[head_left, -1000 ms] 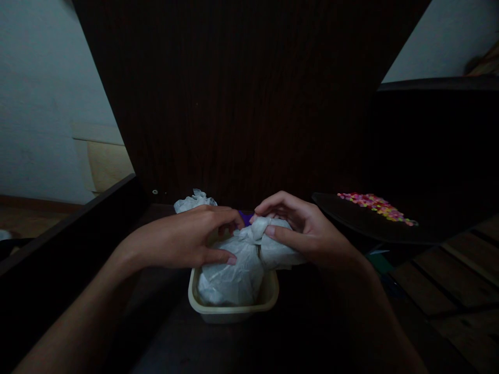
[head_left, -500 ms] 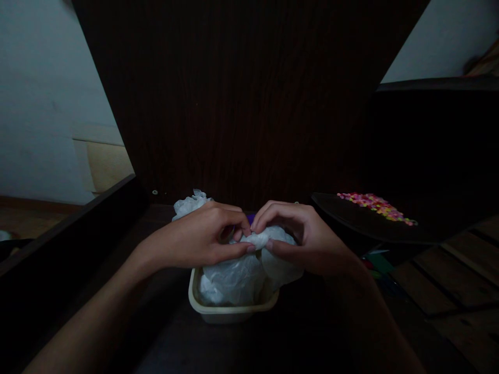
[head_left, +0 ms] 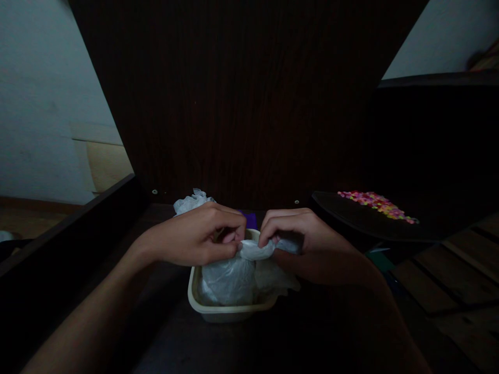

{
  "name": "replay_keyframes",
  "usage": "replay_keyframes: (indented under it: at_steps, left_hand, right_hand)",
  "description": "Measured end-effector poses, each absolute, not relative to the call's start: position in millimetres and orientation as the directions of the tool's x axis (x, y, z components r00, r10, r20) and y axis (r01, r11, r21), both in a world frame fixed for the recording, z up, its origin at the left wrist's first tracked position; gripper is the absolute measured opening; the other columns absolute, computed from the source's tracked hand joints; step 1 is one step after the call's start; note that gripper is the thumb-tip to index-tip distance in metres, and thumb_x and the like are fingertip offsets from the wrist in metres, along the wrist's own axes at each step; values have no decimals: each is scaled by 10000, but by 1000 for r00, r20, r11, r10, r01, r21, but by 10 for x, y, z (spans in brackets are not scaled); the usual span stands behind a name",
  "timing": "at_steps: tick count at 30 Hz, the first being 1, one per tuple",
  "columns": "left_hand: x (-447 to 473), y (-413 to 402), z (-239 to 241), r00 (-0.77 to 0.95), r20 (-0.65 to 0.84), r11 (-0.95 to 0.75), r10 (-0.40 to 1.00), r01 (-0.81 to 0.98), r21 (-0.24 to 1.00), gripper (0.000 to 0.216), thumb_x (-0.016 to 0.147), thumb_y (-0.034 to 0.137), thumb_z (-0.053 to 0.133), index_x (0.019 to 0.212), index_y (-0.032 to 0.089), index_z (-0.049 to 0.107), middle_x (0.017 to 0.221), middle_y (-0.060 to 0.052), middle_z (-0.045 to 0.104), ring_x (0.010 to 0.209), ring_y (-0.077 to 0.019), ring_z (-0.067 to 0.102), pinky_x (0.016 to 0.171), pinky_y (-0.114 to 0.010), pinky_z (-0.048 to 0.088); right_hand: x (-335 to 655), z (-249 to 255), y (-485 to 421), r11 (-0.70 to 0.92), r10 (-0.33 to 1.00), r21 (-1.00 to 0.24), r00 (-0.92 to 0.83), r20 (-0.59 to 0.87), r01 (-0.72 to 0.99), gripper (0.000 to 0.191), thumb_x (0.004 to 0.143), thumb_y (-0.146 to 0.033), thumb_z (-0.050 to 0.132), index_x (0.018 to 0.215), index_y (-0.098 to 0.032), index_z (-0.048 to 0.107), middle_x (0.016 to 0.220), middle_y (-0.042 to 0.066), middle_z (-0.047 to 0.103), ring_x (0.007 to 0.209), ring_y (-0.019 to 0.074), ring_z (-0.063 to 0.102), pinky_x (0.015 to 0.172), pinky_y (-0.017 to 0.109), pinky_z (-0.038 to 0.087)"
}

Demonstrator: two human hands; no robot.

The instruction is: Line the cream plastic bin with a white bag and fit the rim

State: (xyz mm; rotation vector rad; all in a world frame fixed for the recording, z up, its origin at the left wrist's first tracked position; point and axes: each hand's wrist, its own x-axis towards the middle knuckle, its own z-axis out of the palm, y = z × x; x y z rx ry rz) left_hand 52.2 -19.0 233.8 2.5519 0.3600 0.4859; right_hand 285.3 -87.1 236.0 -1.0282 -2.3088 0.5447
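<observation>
A white plastic bag (head_left: pixel 230 278) sits in a small cream container (head_left: pixel 218 310) on a dark surface. My left hand (head_left: pixel 195 239) pinches the bag's gathered top from the left, fingers curled closed. From the right, my right hand (head_left: pixel 300 239) grips the same twisted top with closed fingers. The two hands nearly touch above the container. What the bag holds is hidden.
A second crumpled white bag (head_left: pixel 191 201) lies behind my left hand. A dark tray (head_left: pixel 351 218) with several small pink and yellow pieces (head_left: pixel 376 203) sits at the right. A dark wooden panel (head_left: pixel 249 104) stands close behind. A raised dark edge (head_left: pixel 66 228) runs along the left.
Both hands have drawn closer together and closed tighter on the bag's top, gathering it into a narrow twist. The bag has settled lower into the container.
</observation>
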Motion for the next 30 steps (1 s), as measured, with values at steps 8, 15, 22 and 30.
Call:
replay_keyframes:
  at_steps: [8, 15, 22, 30]
  left_hand:
    - [487, -108, 2327, 870, 292, -817, 397, 190, 544, 111, 845, 120, 615, 744, 163, 626, 697, 29, 607, 621, -114, 547, 572, -218, 388]
    - [556, -139, 2267, 858, 384, -836, 342, 92, 540, 151, 926, 241, 697, 1050, 171, 749, 967, -35, 711, 884, -156, 658, 790, -242, 472]
    - [590, -114, 2253, 893, 316, -815, 320, 89, 573, 132, 873, 62, 623, 809, 141, 707, 784, 10, 647, 700, -108, 604, 668, -206, 437]
    - [512, -44, 2256, 864, 309, -837, 397, 203, 507, 107, 848, 107, 592, 764, 162, 630, 733, 31, 596, 647, -114, 543, 614, -227, 391]
  right_hand:
    - [2931, 2341, -873, 670, 727, -547, -594, 345, 502, 255, 719, 48, 605, 843, -159, 689, 825, -3, 671, 744, 124, 595, 688, 246, 432]
    - [2815, 2316, -848, 694, 712, -539, -562, 421, 477, 249, 753, 43, 600, 881, -146, 700, 881, 4, 668, 810, 122, 622, 752, 241, 437]
    - [2789, 2290, -838, 712, 694, -516, -587, 417, 476, 262, 767, 60, 585, 902, -142, 682, 904, 6, 662, 845, 120, 608, 779, 237, 423]
    - [2883, 2310, -895, 696, 708, -455, -638, 303, 555, 286, 752, 82, 626, 917, -152, 613, 851, -30, 597, 781, 104, 521, 735, 238, 370]
